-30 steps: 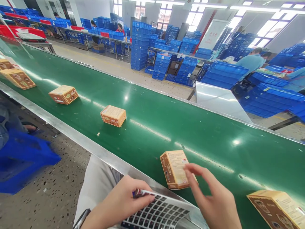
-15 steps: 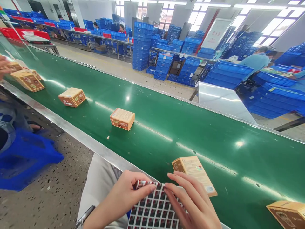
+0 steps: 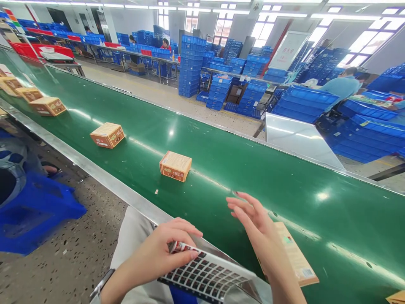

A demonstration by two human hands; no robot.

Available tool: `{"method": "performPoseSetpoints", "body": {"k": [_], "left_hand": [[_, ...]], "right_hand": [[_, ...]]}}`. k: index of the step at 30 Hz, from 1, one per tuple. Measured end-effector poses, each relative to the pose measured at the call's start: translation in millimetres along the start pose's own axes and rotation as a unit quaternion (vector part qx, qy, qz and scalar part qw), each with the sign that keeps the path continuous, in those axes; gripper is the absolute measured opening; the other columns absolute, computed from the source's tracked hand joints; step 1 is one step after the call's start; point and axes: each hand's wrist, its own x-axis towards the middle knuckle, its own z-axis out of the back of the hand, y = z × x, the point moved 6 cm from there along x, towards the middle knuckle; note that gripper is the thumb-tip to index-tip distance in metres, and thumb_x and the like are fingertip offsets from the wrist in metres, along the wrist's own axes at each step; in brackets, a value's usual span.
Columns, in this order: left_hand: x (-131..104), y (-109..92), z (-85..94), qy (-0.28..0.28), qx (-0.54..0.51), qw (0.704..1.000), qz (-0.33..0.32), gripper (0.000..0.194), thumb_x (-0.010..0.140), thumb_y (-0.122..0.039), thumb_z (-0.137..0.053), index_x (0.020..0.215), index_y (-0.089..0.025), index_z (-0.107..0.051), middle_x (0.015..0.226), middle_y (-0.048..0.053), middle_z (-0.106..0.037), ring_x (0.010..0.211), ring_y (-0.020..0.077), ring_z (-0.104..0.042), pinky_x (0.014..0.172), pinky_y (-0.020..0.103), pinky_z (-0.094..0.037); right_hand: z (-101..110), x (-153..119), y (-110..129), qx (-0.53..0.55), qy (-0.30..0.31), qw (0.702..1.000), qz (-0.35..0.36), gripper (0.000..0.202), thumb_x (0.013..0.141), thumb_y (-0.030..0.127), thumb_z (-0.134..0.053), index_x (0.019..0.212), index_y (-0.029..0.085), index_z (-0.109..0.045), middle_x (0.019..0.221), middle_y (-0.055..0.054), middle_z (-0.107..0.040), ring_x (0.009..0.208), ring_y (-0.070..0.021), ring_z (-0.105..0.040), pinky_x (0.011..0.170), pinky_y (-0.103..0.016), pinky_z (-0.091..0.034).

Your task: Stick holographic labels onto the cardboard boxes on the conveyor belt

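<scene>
- Head view, so progress first: one brown box (image 3: 299, 261), partly behind the right forearm, has a shiny coloured patch on its top. I can't make out one like it on the middle box (image 3: 175, 165).
- Plenty left on the gridded sheet (image 3: 205, 274) too, dark cells in most of what shows. No way to count the finished boxes from here.
- Left hand (image 3: 163, 249) pinches the sheet's edge between thumb and fingers, and the sheet bows a bit.
- Right hand (image 3: 257, 223) is over the belt, fingers loosely bent and not wrapped around anything. Tiny dark bit by one fingertip, can't tell what.
- Boxes sit spaced out on the green belt (image 3: 218, 139), with a metal rim (image 3: 117, 185) along the near side.
- Room's a big bright workshop: stacked blue crates (image 3: 190, 67), a whiteboard (image 3: 286, 50), a person in light blue (image 3: 340, 88), speckled floor (image 3: 79, 240).
</scene>
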Motion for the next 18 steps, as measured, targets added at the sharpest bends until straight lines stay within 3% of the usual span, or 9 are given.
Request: {"method": "performPoseSetpoints", "body": {"k": [3,6,10,13,18], "left_hand": [[-5.2,2.3,6.2,0.025,0.018,0.999,0.009,0.008,0.083,-0.027,-0.075,0.078,-0.023,-0.08,0.126,0.008,-0.074,0.129,0.0293,-0.057,0.11,0.043,-0.042],[-10.8,3.2,7.7,0.051,0.025,0.998,0.026,0.005,0.082,-0.028,-0.077,0.081,-0.024,-0.081,0.135,0.006,-0.07,0.138,0.0313,-0.05,0.115,0.048,-0.038],[-13.3,2.8,6.0,0.069,0.016,0.997,0.027,0.004,0.083,-0.026,-0.077,0.082,-0.025,-0.081,0.135,0.005,-0.07,0.138,0.0305,-0.051,0.115,0.047,-0.039],[-13.7,1.9,7.6,0.057,0.007,0.998,0.007,0.004,0.082,-0.024,-0.077,0.081,-0.024,-0.081,0.13,0.006,-0.073,0.132,0.0286,-0.057,0.111,0.042,-0.044],[-16.9,0.1,8.6,0.063,-0.009,0.998,-0.021,0.003,0.082,-0.026,-0.079,0.082,-0.024,-0.082,0.123,0.006,-0.076,0.128,0.0264,-0.061,0.109,0.038,-0.047]], "right_hand": [[-32.3,47.2,2.7,-0.018,0.037,0.999,0.006,0.075,0.084,0.06,-0.065,0.144,0.023,-0.041,0.128,-0.015,-0.069,0.116,-0.0292,-0.066,0.097,-0.049,-0.054],[-73.1,83.7,11.0,-0.077,0.091,0.992,0.043,0.097,0.081,0.058,-0.067,0.157,0.021,-0.019,0.144,-0.018,-0.055,0.131,-0.0312,-0.054,0.104,-0.052,-0.048],[-108.9,113.1,23.7,-0.157,0.167,0.968,0.108,0.122,0.067,0.038,-0.081,0.162,0.02,-0.007,0.147,-0.017,-0.046,0.139,-0.0337,-0.042,0.114,-0.054,-0.036],[-109.3,121.2,31.8,-0.181,0.228,0.947,0.132,0.119,0.063,0.023,-0.08,0.162,0.024,-0.014,0.138,-0.012,-0.054,0.131,-0.0342,-0.048,0.111,-0.056,-0.038],[-82.9,110.5,37.1,-0.167,0.358,0.908,0.143,0.091,0.061,0.012,-0.071,0.147,0.029,-0.05,0.131,-0.004,-0.066,0.125,-0.0273,-0.059,0.111,-0.047,-0.042]]}}
